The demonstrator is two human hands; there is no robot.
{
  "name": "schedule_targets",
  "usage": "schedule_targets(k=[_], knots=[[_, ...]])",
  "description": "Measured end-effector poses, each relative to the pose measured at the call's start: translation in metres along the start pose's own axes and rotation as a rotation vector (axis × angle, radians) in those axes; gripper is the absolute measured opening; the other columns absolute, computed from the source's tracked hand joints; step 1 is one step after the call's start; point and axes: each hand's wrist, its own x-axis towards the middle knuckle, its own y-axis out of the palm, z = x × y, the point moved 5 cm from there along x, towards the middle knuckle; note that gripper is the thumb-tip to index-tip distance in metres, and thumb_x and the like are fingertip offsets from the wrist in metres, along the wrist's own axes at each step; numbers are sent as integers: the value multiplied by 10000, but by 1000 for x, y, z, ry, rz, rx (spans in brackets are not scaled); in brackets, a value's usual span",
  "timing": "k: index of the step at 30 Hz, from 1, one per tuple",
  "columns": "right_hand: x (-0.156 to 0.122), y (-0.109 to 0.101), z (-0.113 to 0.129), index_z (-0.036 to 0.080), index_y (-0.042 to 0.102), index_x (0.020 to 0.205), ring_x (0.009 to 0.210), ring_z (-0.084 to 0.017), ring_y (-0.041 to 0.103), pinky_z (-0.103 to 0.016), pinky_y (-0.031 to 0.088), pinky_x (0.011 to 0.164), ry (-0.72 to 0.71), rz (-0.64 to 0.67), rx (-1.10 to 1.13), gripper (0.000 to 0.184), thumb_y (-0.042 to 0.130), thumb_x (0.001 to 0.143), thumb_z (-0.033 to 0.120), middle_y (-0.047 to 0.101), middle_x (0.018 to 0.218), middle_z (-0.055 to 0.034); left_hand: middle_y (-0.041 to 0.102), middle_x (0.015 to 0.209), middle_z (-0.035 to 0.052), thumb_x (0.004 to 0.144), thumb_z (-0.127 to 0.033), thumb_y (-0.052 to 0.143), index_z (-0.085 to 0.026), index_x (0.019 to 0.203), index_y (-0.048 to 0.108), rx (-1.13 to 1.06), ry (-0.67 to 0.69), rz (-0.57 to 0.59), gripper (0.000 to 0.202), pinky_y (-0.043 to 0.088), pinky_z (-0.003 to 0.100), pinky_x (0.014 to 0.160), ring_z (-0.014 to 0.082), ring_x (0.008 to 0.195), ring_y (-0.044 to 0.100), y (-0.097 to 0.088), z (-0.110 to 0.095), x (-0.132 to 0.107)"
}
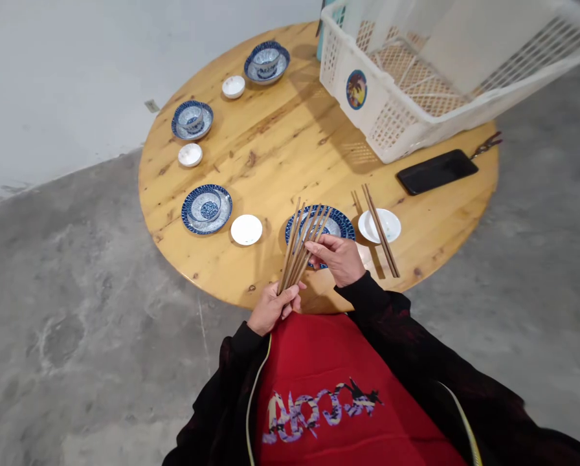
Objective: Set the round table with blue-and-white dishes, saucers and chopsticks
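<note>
My left hand (pixel 272 306) grips the lower ends of a bundle of several brown chopsticks (pixel 303 238), which fan upward over the near blue-patterned plate (pixel 344 224). My right hand (pixel 337 257) pinches the bundle partway up, fingers closed on the sticks. A pair of chopsticks (pixel 380 229) lies across a small white dish (pixel 391 224) just right of that plate. Both hands hover at the near edge of the round wooden table (pixel 290 145).
Three more blue plates with cups (pixel 206 207) (pixel 191 119) (pixel 267 61) sit round the table, each beside a small white dish (pixel 246 229) (pixel 189 154) (pixel 233 86). A white plastic basket (pixel 391 103) stands at the back right, a black phone (pixel 436 171) near it. Grey concrete floor surrounds the table.
</note>
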Motion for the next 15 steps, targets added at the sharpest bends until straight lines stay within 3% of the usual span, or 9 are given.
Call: schedule_targets(k=[3,6,9,11,15], knots=[[1,7,3,193,615,607,428,-109,529,-232,465,428,-1,0,-26,441,843,643,569,602,499,14,623,652,-21,831,-564,699,-103,1040,680,-11,27,-9,507,222,200,402,22,392,371,-7,2,0],[2,7,7,191,630,628,432,-115,545,-242,497,439,-30,-19,-58,420,829,672,557,610,512,10,685,730,26,800,-564,737,-107,1033,681,-85,52,-106,516,305,205,428,53,447,478,-18,8,4],[-2,0,22,196,658,692,448,-125,571,-258,535,472,-161,-83,-151,346,783,769,510,621,543,9,736,832,81,761,-537,785,-123,1002,691,-200,114,-340,488,459,236,578,136,671,659,-40,16,6],[-9,-3,37,207,683,773,487,-139,609,-273,561,514,-303,-147,-257,276,725,851,469,637,591,4,749,882,98,759,-513,795,-131,966,702,-255,183,-516,444,511,273,720,180,832,707,-58,20,4],[-29,8,53,225,707,930,625,-175,687,-311,594,625,-583,-204,-552,178,626,947,383,701,786,-38,753,900,102,778,-514,782,-137,967,697,-302,287,-728,430,515,294,778,193,876,718,-87,24,-8]])
